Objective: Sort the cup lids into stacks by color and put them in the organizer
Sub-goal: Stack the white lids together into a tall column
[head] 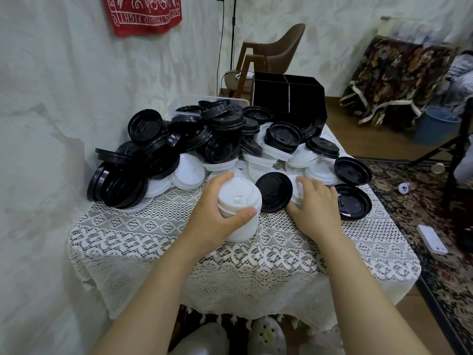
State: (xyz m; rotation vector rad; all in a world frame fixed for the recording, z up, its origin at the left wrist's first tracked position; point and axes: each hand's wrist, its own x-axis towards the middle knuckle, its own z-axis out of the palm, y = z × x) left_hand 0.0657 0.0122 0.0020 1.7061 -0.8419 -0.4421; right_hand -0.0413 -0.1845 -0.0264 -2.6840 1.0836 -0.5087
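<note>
A big heap of black lids (pixel 179 142) and white lids (pixel 302 160) covers the far half of the table. My left hand (pixel 217 216) grips a stack of white lids (pixel 243 201) standing on the lace cloth. My right hand (pixel 314 203) curls round another white lid (pixel 298 187) at the heap's front edge. A single black lid (pixel 273 192) leans between the two hands. The black organizer (pixel 289 98), divided into compartments, stands at the back right of the table behind the heap.
A clear plastic tub (pixel 184 105) sits behind the heap on the left. The wall runs close along the table's left side. A lace tablecloth (pixel 230 257) covers the table. A brown chair (pixel 276 55) stands behind; a patterned rug (pixel 414 208) and a phone (pixel 432 238) lie on the right.
</note>
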